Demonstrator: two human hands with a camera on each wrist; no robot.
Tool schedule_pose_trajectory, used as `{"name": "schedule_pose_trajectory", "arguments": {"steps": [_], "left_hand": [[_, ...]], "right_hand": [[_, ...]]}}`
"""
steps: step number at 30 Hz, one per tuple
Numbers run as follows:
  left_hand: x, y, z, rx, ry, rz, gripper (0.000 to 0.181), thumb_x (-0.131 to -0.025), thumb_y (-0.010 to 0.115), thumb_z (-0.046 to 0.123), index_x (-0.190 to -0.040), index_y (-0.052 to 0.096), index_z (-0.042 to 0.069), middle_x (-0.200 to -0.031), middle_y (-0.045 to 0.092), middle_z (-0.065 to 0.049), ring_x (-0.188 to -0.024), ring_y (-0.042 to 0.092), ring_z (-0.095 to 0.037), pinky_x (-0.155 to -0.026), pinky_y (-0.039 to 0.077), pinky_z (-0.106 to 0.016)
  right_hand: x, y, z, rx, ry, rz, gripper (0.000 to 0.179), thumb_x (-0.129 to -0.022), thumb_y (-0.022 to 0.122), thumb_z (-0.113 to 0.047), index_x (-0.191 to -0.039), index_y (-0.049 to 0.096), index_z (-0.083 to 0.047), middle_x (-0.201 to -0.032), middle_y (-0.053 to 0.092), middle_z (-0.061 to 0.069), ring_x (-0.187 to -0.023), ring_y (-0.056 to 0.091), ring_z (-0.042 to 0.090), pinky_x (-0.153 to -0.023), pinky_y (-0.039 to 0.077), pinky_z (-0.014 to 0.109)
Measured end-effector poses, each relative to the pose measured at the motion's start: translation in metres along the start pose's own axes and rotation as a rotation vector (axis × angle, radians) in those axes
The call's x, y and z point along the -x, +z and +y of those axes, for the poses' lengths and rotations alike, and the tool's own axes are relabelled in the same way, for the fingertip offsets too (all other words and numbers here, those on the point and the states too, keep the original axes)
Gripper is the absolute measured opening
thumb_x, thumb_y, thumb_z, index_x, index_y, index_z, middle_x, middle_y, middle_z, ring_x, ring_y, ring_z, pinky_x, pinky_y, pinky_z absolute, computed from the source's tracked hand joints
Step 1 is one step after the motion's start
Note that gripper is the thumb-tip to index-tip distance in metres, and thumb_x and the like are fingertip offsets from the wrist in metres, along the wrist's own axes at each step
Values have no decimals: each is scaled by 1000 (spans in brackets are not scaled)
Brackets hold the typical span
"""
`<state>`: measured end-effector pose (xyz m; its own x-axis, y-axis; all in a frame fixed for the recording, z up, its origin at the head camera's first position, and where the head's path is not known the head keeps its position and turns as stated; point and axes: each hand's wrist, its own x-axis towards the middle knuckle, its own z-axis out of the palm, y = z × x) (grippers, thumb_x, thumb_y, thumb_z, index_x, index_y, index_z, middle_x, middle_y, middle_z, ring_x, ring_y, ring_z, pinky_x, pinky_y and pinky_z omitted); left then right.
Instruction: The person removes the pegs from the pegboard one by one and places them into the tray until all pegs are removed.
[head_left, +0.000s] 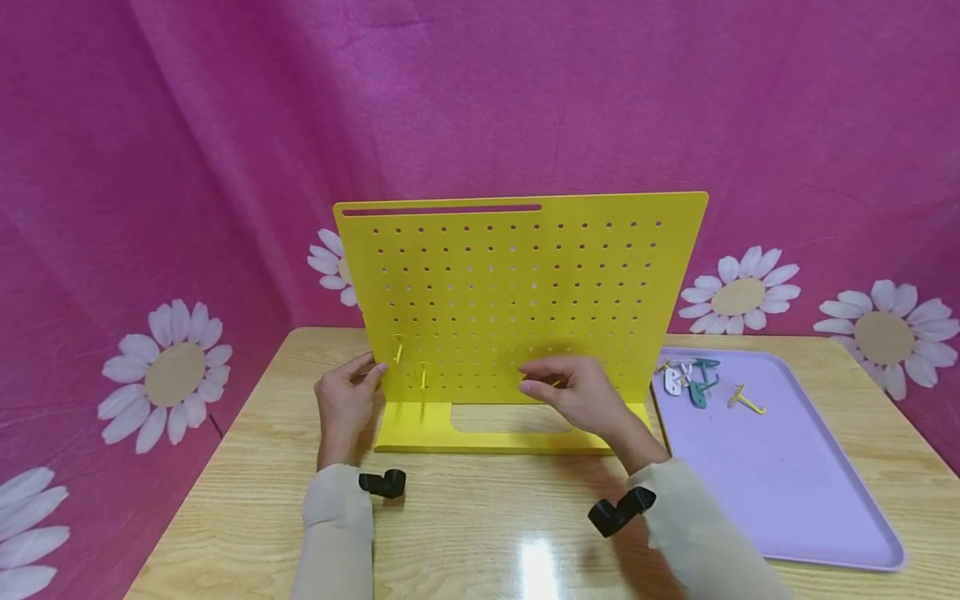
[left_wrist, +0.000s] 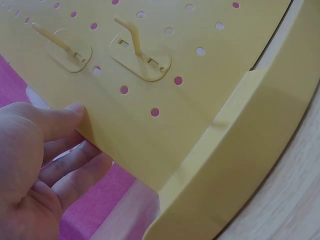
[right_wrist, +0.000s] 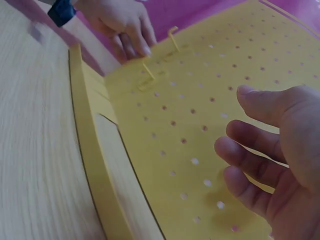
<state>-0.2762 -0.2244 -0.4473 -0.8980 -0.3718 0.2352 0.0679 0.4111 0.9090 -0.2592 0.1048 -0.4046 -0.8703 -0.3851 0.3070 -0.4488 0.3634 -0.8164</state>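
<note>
A yellow pegboard [head_left: 487, 317] stands upright on its base on the table. My left hand [head_left: 348, 404] holds its lower left edge, thumb on the front face and fingers behind, as the left wrist view shows [left_wrist: 45, 155]. Two yellow hooks are mounted low on the board's left side: an upper one [head_left: 398, 348] and a lower one [head_left: 423, 377]. My right hand [head_left: 585, 396] is in front of the board's lower right part. In the right wrist view its fingers [right_wrist: 250, 155] are loosely bent and apart, with nothing between them.
To the right on the table lies a purple tray [head_left: 787, 483]. Near its far left corner are green hooks [head_left: 699, 393], white hooks [head_left: 672, 382] and a yellow hook [head_left: 746, 400]. A pink curtain [head_left: 480, 100] with daisies hangs behind the table.
</note>
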Motion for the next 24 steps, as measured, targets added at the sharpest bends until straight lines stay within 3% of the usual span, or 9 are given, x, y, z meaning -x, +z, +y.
{"name": "schedule_pose_trajectory", "arguments": {"steps": [6,12,24], "left_hand": [[-1,-1,0,-18,5,-2,30,-94,73,16,-123,73,10,-106,74,-8,-90,68,-23,-77,58,-31],[1,0,1,-30,-2,-1,28,-93,74,17,-121,74,10,-102,74,-7,-90,67,-23,-79,58,-35],[0,0,0,-27,-4,7,28,-93,74,16,-120,75,11,-102,74,-7,-88,67,-22,-75,58,-32]], "right_hand": [[-14,25,-3,-39,0,-39,26,-92,74,-15,-113,74,0,-101,74,4,-84,66,18,-69,56,31],[-25,49,-6,-12,-23,-84,26,-93,73,-15,-114,74,0,-100,74,2,-84,66,15,-70,56,30],[-45,81,-6,-21,3,-120,26,-93,73,-16,-114,75,-1,-97,73,0,-81,63,13,-69,54,28]]}}
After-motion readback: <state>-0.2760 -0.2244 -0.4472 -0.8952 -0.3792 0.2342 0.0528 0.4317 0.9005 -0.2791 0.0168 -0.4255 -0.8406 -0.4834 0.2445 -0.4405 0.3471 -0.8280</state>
